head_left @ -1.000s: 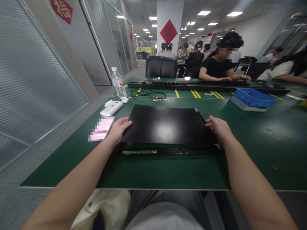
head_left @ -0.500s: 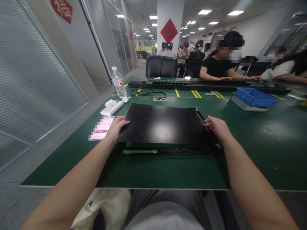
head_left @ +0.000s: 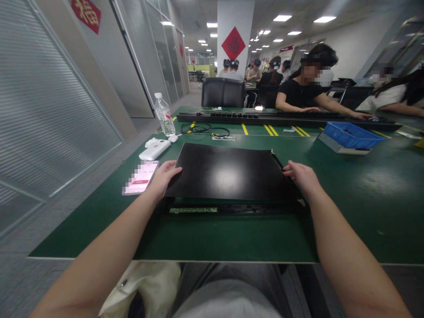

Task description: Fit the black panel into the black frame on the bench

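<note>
A flat black panel (head_left: 228, 172) lies on the green table (head_left: 357, 207) in front of me, its near edge raised a little over a black frame with a green circuit strip (head_left: 194, 210). My left hand (head_left: 162, 176) grips the panel's left edge, thumb on top. My right hand (head_left: 303, 176) holds the right edge, fingers curled at the side.
A phone (head_left: 141, 177) lies left of my left hand, with a white device (head_left: 154, 149) and a water bottle (head_left: 164, 115) beyond. A blue bin (head_left: 351, 136) stands at the right. A long black rail (head_left: 281, 117) crosses the far table, where other people sit working.
The panel shifted slightly left half a second ago and has come back to the right. Both hands kept hold of its edges.
</note>
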Demonstrator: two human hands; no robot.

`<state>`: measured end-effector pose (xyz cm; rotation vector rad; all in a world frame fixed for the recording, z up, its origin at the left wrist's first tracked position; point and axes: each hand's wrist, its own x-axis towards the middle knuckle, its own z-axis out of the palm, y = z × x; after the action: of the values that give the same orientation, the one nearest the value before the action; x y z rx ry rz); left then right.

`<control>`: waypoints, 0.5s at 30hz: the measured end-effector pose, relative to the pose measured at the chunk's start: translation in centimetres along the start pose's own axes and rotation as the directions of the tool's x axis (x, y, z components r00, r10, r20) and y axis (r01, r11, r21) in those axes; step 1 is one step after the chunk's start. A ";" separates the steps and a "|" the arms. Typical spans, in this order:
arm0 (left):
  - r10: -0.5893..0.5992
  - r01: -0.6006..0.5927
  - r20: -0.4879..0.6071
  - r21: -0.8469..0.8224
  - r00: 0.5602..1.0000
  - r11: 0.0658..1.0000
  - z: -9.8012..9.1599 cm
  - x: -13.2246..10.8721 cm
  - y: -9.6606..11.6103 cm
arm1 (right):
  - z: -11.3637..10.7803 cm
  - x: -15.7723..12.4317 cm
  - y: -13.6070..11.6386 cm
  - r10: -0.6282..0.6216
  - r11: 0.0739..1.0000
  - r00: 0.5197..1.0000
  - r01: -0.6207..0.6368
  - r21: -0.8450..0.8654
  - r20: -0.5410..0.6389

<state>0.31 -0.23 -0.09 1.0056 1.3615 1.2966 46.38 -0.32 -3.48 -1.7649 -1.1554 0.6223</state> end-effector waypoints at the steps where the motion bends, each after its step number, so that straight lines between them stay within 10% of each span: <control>1: -0.001 0.001 0.005 -0.007 1.000 1.000 0.1 -0.1 0.0 | -0.1 0.1 0.1 0.003 1.000 1.000 -0.003 -0.010 -0.009; 15: -0.041 0.041 0.035 -0.010 0.999 0.999 0.2 0.1 -0.3 | -0.1 -1.3 -2.0 0.003 0.974 0.999 -0.015 -0.227 -0.052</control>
<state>0.52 -0.15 -0.36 0.9835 1.3409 1.2497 44.96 -1.22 -1.74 -1.9677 -1.2224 0.4608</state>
